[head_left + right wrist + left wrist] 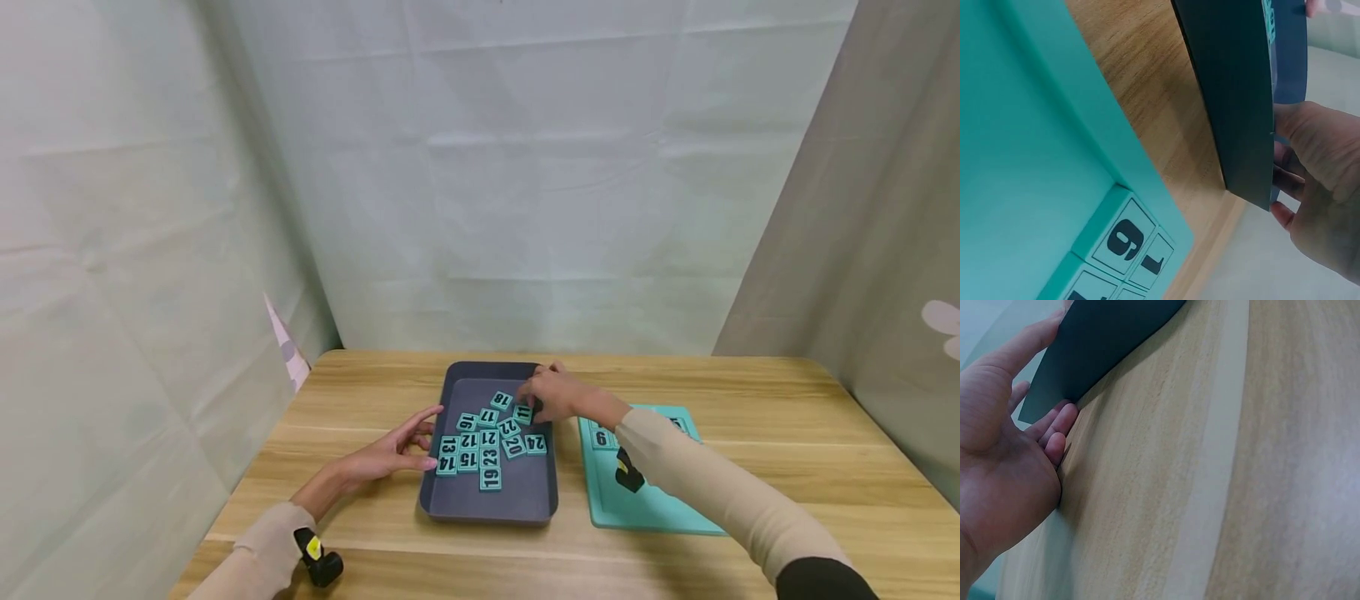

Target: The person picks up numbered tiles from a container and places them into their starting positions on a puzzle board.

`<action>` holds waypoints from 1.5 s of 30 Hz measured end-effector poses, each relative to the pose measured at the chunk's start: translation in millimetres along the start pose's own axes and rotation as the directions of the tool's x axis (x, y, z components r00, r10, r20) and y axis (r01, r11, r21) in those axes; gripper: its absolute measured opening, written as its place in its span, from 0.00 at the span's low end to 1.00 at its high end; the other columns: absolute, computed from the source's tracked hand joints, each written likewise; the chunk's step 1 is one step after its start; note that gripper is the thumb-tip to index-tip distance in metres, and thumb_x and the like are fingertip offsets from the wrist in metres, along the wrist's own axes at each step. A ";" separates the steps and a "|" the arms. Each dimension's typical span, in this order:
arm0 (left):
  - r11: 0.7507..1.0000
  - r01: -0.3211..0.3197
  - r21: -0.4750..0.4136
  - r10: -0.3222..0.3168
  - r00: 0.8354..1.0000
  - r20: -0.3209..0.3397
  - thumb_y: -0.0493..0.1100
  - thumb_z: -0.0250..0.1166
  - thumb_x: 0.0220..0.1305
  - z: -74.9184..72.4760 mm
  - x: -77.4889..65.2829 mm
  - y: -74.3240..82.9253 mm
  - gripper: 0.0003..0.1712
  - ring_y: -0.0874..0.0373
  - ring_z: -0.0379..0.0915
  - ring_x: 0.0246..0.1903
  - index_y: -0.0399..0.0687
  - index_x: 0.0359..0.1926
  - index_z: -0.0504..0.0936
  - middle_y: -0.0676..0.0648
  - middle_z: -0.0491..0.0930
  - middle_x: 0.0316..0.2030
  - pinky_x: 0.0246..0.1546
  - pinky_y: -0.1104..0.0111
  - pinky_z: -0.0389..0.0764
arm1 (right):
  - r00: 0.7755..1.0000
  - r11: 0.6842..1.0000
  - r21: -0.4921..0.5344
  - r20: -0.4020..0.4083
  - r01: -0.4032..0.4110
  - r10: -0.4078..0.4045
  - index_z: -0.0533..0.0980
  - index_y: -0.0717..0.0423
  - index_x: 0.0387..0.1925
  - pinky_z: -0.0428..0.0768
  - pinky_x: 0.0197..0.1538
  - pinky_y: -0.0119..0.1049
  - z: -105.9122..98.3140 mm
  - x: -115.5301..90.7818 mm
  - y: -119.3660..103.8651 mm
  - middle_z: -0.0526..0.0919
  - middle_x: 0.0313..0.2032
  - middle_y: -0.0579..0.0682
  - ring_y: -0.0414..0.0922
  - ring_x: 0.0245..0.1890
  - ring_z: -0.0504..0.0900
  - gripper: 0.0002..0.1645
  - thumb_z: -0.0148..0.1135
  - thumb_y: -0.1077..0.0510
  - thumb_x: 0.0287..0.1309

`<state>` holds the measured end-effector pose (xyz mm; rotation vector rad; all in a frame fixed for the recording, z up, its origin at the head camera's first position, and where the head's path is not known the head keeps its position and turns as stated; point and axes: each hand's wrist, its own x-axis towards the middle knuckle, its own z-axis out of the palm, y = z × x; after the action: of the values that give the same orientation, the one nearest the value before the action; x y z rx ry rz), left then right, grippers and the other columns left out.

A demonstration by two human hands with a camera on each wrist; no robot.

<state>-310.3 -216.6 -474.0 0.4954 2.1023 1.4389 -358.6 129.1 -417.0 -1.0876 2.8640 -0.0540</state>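
A dark grey tray (517,500) holds several turquoise number tiles, such as 19 (491,479) and 24 (536,444). At its left wall is my left hand (393,450), thumb and index finger spread against the rim, the other fingers loosely bent outside it. My right hand (558,393) reaches over the right wall with curled fingers, pinching the number tile 11 (522,413) at its upper edge. The right wrist view shows this hand (1329,181) across the tray wall (1235,106), its fingertips partly hidden behind it.
Right of the tray lies a turquoise board (615,504) with number tiles in its far part, among them one marked 6 or 9 (602,438); my right forearm covers much of it. Both stand on a wooden table (390,542). Pale curtains (525,208) hang behind.
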 end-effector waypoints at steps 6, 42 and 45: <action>1.000 -0.001 0.009 0.001 1.000 0.001 0.46 0.68 0.69 0.8 -0.8 1.7 0.49 0.49 0.60 0.61 0.64 0.81 0.49 0.37 0.59 0.72 0.57 0.60 0.62 | 1.000 0.998 0.058 0.004 -0.004 0.004 0.84 0.45 0.55 0.58 0.50 0.46 1.9 -1.3 0.3 0.87 0.34 0.41 0.46 0.47 0.75 0.23 0.76 0.56 0.57; 1.000 -0.014 0.017 0.014 1.000 0.014 0.46 0.67 0.69 0.9 2.6 -1.1 0.49 0.46 0.60 0.62 0.64 0.81 0.49 0.38 0.59 0.73 0.58 0.58 0.63 | 0.928 0.871 0.492 -0.332 0.018 0.168 0.86 0.51 0.48 0.81 0.49 0.49 8.1 -127.3 30.2 0.85 0.33 0.36 0.41 0.43 0.79 0.20 0.76 0.48 0.56; 1.000 -0.009 0.012 0.008 1.000 0.014 0.46 0.67 0.70 0.7 2.5 0.0 0.48 0.47 0.60 0.61 0.65 0.81 0.49 0.38 0.59 0.73 0.59 0.58 0.63 | 0.914 0.889 0.458 -0.362 0.002 0.184 0.88 0.52 0.45 0.79 0.43 0.43 15.1 -145.9 32.8 0.86 0.32 0.37 0.42 0.39 0.80 0.19 0.78 0.48 0.53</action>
<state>-311.8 -214.7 -474.8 0.5183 2.1019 1.4241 -270.2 250.4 -425.2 -0.9210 2.9880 -0.9926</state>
